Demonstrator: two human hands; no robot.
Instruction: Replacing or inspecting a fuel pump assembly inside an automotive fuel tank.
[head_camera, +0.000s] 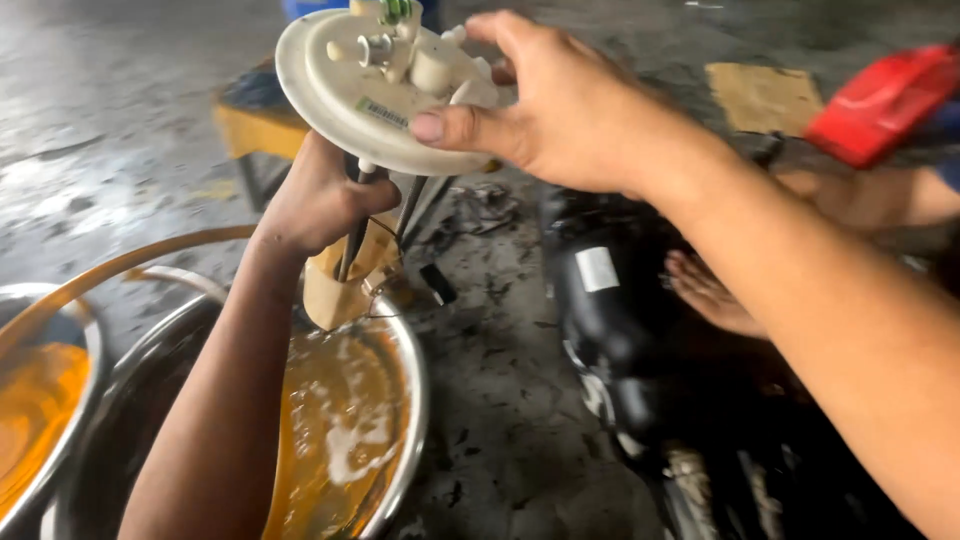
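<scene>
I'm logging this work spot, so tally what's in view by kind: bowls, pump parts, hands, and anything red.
Metal bowls: 2, the big metal bowl of foamy amber liquid and the smaller bowl at the left edge
Fuel pump assembly: 1, held over the big bowl by the left hand and right hand
Own hands: 2
Red container: 1
Total: 6

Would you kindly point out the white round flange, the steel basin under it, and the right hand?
white round flange (345, 95), head view, on its flat top face
steel basin (412, 400), head view, on its right rim
right hand (565, 105), head view, on its back
</scene>
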